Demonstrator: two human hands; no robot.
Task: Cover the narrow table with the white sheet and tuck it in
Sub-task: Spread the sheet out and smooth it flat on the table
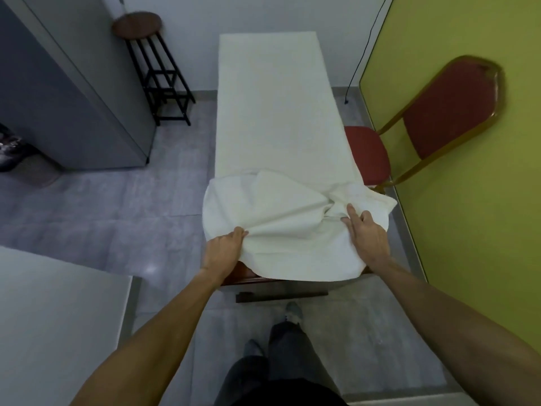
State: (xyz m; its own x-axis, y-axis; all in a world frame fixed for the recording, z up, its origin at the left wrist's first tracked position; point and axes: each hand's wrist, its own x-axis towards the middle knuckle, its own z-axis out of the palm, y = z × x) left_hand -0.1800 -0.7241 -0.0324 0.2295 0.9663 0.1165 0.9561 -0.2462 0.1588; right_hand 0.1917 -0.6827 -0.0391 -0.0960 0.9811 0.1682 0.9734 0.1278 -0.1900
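Most of sheet [278,118] lies flat along table [243,272]; left hand [224,247] pinches near edge, likely to draw slack taut; right hand [370,234] rests on bunched fold, grip unclear.

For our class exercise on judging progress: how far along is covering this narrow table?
Done: the white sheet lies smooth over the far and middle stretch. In hand: the left hand grips the bunched near edge, the right hand presses the folds. Left: flatten and tuck that end, where the narrow table shows bare.
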